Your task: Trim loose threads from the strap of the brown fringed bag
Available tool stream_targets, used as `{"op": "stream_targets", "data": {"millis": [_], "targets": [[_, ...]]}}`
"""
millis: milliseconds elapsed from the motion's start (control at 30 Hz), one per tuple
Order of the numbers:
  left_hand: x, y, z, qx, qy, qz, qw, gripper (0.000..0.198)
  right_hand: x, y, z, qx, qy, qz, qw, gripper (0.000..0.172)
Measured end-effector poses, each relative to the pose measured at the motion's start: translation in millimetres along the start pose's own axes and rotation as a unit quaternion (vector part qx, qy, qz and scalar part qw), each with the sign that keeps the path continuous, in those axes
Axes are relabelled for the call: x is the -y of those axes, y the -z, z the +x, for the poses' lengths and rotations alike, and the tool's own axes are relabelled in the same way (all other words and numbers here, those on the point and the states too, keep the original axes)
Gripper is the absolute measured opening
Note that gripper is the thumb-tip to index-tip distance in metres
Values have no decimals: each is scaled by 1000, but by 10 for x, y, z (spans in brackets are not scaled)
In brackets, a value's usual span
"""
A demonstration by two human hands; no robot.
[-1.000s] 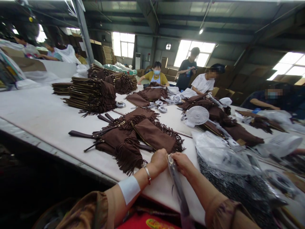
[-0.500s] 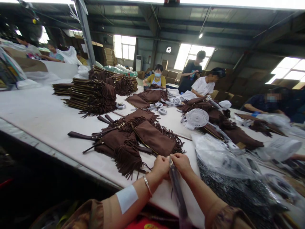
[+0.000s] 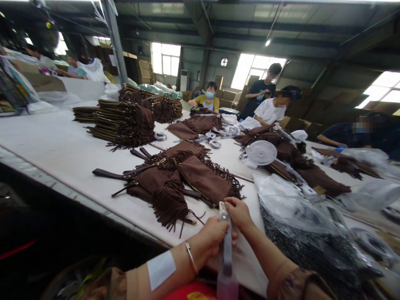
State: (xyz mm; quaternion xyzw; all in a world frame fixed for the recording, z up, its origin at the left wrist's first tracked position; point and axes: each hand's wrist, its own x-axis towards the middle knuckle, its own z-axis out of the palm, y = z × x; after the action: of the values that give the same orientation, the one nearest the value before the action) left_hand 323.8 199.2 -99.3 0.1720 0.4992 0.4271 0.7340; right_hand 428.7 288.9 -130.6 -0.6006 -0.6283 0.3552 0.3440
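Note:
Both my hands hold a long narrow clear plastic sleeve (image 3: 227,250) upright over the table's near edge. My right hand (image 3: 239,211) pinches its top end. My left hand (image 3: 214,238) is wrapped round it lower down, with a bangle on that wrist. What lies inside the sleeve is dark and I cannot make it out. Just beyond my hands lies a heap of brown fringed suede bags (image 3: 175,179) with straps and gold zips.
The long white table (image 3: 56,146) carries stacks of brown bags (image 3: 125,123), tape rolls (image 3: 214,143), a small white fan (image 3: 261,153) and plastic bags of dark small parts (image 3: 309,233) at my right. Several people work along the far side.
My left hand has slid down the sleeve from beside my right hand, towards me. The sleeve now stands more upright.

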Motion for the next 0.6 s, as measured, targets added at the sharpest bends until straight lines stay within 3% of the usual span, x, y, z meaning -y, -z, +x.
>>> {"op": "stream_targets", "data": {"millis": [233, 433, 600], "targets": [[-226, 292, -178, 24, 26, 130, 991, 18, 34, -11, 20, 62, -20, -9, 998, 20], [-227, 575, -195, 99, 92, 68, 989, 27, 90, -44, -56, 109, -69, 4, 992, 21], [-182, 541, -137, 89, 109, 53, 989, 21, 63, -72, -56, 108, -35, -28, 993, 21]]}}
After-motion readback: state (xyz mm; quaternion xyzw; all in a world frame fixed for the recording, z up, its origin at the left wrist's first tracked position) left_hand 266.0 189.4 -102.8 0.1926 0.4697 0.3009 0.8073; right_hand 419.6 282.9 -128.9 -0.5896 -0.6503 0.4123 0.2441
